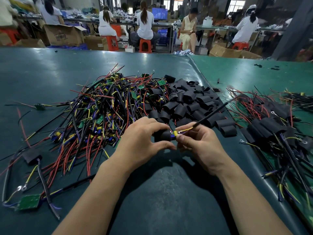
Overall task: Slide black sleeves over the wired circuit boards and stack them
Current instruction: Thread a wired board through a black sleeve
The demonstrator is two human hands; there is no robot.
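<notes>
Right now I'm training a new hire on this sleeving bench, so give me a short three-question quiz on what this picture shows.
1. True or false: the left hand holds a black sleeve with a board partly inside it.
2. What does the right hand pinch? A) a loose green board B) the yellow and black wires at the board's end C) scissors
3. Fill in: the pile of empty sleeves lies to the ___ of the pile of unsleeved wired boards.

Key: 1 true; 2 B; 3 right
</notes>
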